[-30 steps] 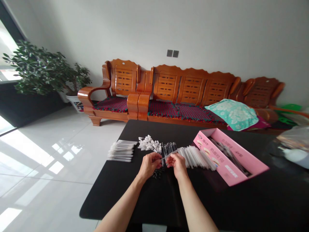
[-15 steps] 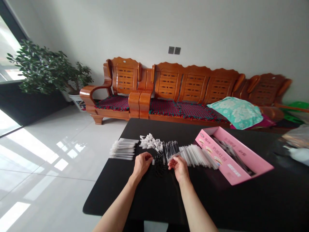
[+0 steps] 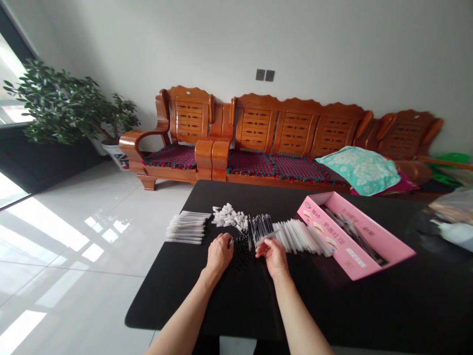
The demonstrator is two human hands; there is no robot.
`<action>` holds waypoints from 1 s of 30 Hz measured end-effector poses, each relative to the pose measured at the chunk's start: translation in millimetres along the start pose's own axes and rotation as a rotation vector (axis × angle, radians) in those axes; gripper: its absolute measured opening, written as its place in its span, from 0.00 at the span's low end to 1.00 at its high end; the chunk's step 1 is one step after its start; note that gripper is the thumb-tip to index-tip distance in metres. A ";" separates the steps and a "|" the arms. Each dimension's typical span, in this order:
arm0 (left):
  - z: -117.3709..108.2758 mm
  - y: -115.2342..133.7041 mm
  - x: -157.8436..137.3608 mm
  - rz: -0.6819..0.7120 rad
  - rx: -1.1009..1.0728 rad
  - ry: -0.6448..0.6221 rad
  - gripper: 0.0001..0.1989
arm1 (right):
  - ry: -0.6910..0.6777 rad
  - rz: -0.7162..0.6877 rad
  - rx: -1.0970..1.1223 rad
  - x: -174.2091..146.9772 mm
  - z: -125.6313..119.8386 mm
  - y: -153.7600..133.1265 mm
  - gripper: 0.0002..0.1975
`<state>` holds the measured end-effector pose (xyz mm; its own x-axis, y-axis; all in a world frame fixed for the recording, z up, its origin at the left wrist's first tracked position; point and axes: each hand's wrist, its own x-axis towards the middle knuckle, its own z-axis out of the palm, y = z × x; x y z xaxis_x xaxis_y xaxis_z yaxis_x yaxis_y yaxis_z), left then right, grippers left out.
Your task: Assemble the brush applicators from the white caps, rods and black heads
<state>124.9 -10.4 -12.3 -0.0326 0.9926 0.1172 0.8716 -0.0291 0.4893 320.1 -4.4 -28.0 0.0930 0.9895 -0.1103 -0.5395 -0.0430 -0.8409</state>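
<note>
Above the black table (image 3: 244, 305), your left hand (image 3: 219, 254) pinches a small pale piece (image 3: 231, 241); your right hand (image 3: 274, 255) holds a clear tube (image 3: 265, 238) between its fingers.

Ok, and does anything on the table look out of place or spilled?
Nothing looks clearly spilled or damaged. The pink box sits askew on the black table, and the small white pieces and small black pieces lie in loose heaps, unlike the lined-up tubes.

Wooden sofa (image 3: 256, 125) and potted plant (image 3: 74, 106) suggest a home living room.
</note>
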 end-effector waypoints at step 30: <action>11.3 11.2 7.9 0.407 -0.184 -0.071 0.15 | 0.002 0.000 -0.035 -2.3 1.2 0.2 0.08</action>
<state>139.9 -1.5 -15.6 0.3341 0.9015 0.2750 0.7048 -0.4327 0.5622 318.8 -6.4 -27.3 0.0942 0.9893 -0.1112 -0.5099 -0.0480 -0.8589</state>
